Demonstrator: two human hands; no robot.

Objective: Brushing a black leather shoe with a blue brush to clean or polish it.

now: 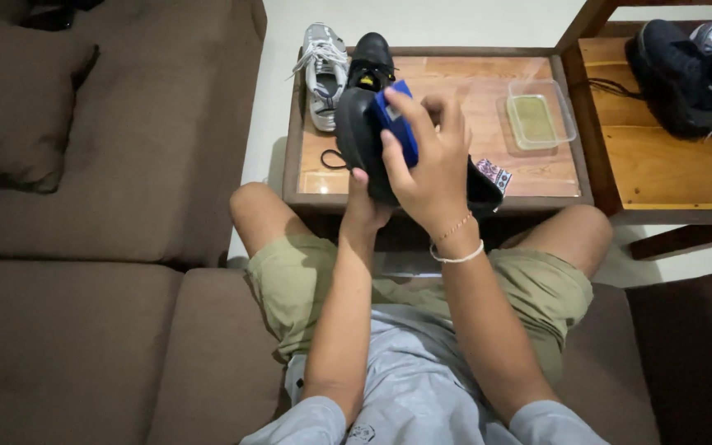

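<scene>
Head view, looking down over the lap: a black shoe (pixel 362 136) is held up above the near edge of a small glass-topped wooden table (pixel 455 82). The left hand (pixel 366 202) is seen only in part, from below the shoe; its fingers appear to be closed around the underside, though most of the hand is hidden by the right wrist. The right hand (pixel 428 161) is closed on a blue sponge-like pad (pixel 397 128), which is pressed against the side of the black shoe, with the fingers curled over it and the thumb on its left face. A dark cloth (pixel 488 181) with a patterned edge is seen just right of the hands, at the near edge of the table.

On the far left corner of the table a grey-and-white laced sneaker (pixel 323 74) is placed, and just beside it, to the right, a second black shoe (pixel 371 58). A clear plastic container (pixel 540 115) is set toward the right of the table. Farther right, on a wooden shelf (pixel 661 165), a dark sneaker (pixel 673 74) is lying. A brown sofa (pixel 84 247) with a cushion (pixel 14 99) fills the left side.
</scene>
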